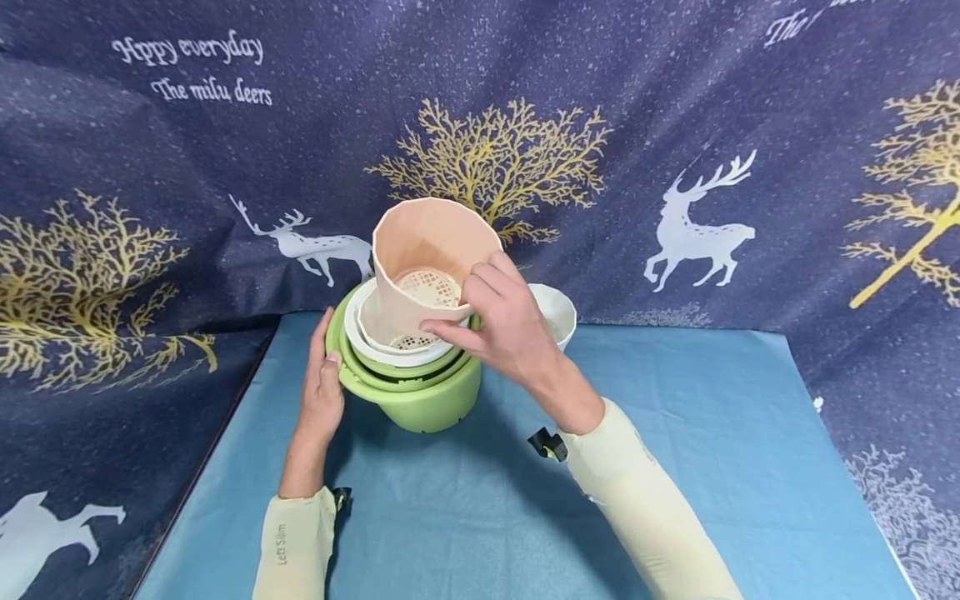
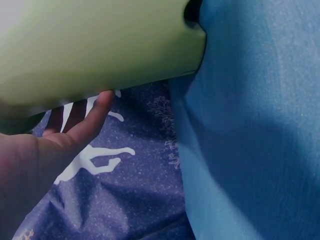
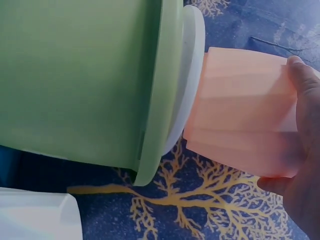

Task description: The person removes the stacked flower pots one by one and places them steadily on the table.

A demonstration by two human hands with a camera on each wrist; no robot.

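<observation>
My right hand pinches the rim of a pale pink faceted flower pot, thumb outside and fingers curled over the edge. The pot tilts, showing its perforated bottom, and its lower end sits within the mouth of a white pot. That white pot is nested in light green pots with wide rims. Against the left side of the outer green pot rests my left hand, fingers fairly straight. In the left wrist view, fingertips touch the green wall; part of the hand is hidden behind the pot.
A white faceted pot stands behind my right hand, partly hidden. The blue tablecloth covers the table. Behind hangs a dark blue cloth printed with deer and golden trees.
</observation>
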